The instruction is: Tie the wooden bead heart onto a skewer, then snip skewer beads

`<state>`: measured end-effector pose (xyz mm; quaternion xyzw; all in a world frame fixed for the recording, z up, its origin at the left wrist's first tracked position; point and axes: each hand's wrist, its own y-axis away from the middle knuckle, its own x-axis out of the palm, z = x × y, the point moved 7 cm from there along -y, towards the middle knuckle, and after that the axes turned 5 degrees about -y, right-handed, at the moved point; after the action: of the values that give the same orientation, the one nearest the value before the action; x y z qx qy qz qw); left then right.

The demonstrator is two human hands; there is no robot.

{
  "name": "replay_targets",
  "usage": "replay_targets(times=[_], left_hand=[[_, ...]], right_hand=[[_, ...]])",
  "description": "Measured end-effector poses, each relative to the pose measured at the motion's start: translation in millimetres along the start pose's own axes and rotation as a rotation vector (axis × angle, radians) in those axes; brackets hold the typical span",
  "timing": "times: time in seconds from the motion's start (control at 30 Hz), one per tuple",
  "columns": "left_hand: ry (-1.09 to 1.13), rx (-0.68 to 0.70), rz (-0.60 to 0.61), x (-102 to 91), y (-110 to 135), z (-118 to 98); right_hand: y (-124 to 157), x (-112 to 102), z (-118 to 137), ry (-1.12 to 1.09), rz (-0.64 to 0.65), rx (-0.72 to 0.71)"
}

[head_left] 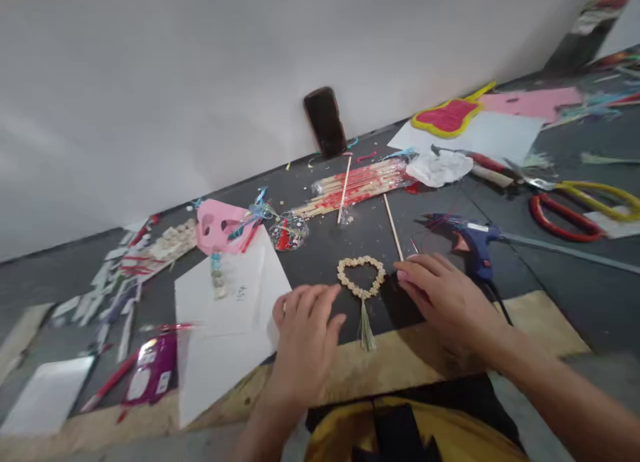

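A heart-shaped loop of pale beads lies flat on the dark table, with a light green tassel hanging from its lower tip. Just left of the loop is my left hand, fingers stretched out and nothing held. My right hand rests to the right of the loop, its fingers extended and bent slightly down to the tabletop. The near end of a thin wooden stick meets the right fingertips; whether they touch it I cannot tell. Beyond that hand lies a blue glue gun.
White paper sheets and a pink cut-out lie left. Behind are bagged sticks and a phone leaning on the wall. Scissors lie right, a purple packet far left. The board edge runs in front.
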<state>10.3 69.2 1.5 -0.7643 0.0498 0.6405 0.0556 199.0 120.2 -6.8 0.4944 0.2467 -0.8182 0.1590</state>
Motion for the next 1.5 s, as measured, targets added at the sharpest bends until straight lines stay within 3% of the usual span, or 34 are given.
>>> replay_targets(times=[0.13,0.27,0.53,0.87,1.5], left_hand=[[-0.019,0.003,0.079,11.4,-43,4],[0.055,0.035,0.116,22.8,-60,8],[0.130,0.033,0.088,27.0,-55,10],[0.101,0.036,0.081,16.6,-60,12],[0.137,0.000,0.002,25.9,-77,-1]], right_hand=[[-4,4,6,0.103,0.001,0.018],[-6,12,3,0.171,0.019,0.092],[-9,18,0,0.145,0.025,0.096],[-15,9,-6,0.139,-0.005,0.086],[-54,19,8,0.292,0.176,0.159]])
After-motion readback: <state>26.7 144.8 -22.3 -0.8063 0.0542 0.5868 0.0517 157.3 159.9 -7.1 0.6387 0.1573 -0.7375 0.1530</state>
